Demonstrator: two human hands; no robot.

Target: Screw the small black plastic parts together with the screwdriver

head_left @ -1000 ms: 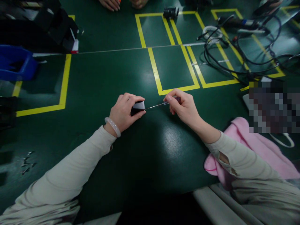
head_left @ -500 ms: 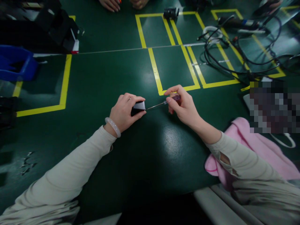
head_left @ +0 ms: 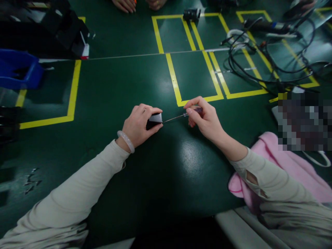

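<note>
1. A small black block (head_left: 155,118) with a pale grey face is held between the thumb and the bent fingers of the left hand (head_left: 137,125); its right end is left uncovered, just beside the fingertips.
2. By its look, the block is judged light, stiff and rather smooth, so it may slip; it is best gripped by its opposite sides, with the fingertips away from the metal tip.
3. A screwdriver (head_left: 185,114) is pinched at its handle by the thumb and fingers of the right hand (head_left: 206,119); its tip is seen at the block's edge, though contact cannot be told.
4. Well left of the left fingers, small metal pieces (head_left: 30,182) are scattered on the green table (head_left: 109,86); right of the right fingers, a pink cloth (head_left: 275,150) is partly covered by the sleeve (head_left: 277,183).
</note>
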